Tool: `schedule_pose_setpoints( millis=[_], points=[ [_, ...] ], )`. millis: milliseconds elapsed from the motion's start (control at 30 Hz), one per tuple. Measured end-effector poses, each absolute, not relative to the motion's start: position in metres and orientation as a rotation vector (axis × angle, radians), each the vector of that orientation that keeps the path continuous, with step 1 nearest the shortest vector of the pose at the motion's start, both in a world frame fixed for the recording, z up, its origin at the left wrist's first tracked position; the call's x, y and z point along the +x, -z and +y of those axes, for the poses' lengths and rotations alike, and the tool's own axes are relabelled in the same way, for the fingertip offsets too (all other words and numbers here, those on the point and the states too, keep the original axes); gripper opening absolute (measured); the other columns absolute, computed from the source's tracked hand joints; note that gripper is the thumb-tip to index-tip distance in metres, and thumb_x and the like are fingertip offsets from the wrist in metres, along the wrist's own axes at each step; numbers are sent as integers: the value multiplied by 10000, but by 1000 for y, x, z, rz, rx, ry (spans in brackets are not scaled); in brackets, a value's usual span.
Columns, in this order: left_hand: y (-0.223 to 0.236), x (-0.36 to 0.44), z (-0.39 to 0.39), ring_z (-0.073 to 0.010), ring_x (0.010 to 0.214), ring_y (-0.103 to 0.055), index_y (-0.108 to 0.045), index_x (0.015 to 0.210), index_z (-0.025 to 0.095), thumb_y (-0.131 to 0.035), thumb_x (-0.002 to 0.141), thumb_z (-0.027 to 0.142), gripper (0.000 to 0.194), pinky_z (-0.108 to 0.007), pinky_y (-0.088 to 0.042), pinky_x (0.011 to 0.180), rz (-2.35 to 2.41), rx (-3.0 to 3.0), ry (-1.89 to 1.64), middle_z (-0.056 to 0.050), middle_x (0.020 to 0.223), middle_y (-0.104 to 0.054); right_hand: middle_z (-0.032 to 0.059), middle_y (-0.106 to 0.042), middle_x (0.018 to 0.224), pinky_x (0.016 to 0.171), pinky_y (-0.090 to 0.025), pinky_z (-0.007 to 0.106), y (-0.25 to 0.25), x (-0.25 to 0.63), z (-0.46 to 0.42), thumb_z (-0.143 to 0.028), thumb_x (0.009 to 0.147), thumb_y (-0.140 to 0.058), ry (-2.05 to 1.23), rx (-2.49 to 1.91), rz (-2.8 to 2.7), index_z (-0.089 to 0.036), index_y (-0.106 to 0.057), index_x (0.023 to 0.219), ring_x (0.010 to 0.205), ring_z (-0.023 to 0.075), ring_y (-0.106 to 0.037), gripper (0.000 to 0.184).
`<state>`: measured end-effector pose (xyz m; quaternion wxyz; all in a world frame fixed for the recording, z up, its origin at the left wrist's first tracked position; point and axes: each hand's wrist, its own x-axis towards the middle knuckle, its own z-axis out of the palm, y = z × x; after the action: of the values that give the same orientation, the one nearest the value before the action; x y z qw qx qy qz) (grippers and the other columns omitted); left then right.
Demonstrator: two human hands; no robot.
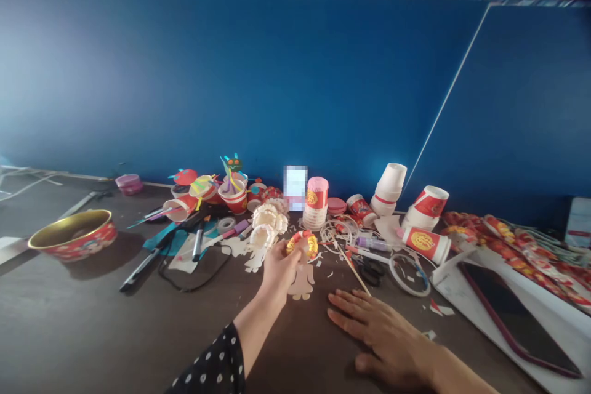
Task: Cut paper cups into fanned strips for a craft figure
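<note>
My left hand reaches forward over the dark table, its fingers closed on a small red and gold paper-cup piece. Below that piece a pale cut-out paper figure lies flat on the table. My right hand rests palm down on the table, fingers stretched out and holding nothing. A thin wooden stick lies just beyond its fingertips, beside black scissors.
Red and white paper cups, a stacked cup pile, cup crafts, markers, tape rolls and paper scraps crowd the back. A red and gold bowl stands at left, a tablet at right. A blue partition rises behind.
</note>
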<state>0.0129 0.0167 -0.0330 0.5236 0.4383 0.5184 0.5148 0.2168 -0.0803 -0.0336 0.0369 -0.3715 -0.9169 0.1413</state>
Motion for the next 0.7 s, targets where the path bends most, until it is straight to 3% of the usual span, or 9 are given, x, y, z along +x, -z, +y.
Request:
schedule_pose_setpoints(
  millis=[333, 467, 567, 700],
  points=[
    [36, 12, 20, -80, 456, -463, -589, 739, 122, -559, 601, 235, 181, -181, -319, 433, 1242, 1071, -1241, 12, 531, -529, 57, -99, 1445, 1076, -101, 419, 42, 227, -39, -497, 867, -298, -221, -1359, -2713, -196, -142, 1382, 1318, 220, -77, 616],
    [39, 10, 21, -71, 446, -443, -579, 704, 130, -571, 612, 269, 167, -177, -307, 428, 1236, 1108, -1276, 19, 529, -513, 41, -123, 1444, 1077, -132, 387, 36, 200, -51, -501, 863, -307, -377, -1193, -2772, -214, -117, 1385, 1316, 201, -102, 626],
    [42, 9, 22, -74, 451, -442, -568, 669, 134, -563, 623, 284, 157, -177, -298, 424, 1253, 1153, -1294, 21, 522, -500, 44, -201, 1430, 1084, -85, 386, 32, 183, -57, -521, 849, -328, -476, -1054, -2848, -221, -156, 1379, 1315, 187, -115, 634],
    [45, 11, 20, -88, 480, -474, -588, 722, 128, -578, 621, 314, 211, -187, -329, 452, 1227, 1146, -1251, 7, 553, -534, 39, -167, 1438, 1077, -107, 399, 33, 188, -46, -511, 856, -315, -460, -1209, -2784, -229, -166, 1376, 1317, 198, -93, 610]
  ],
)
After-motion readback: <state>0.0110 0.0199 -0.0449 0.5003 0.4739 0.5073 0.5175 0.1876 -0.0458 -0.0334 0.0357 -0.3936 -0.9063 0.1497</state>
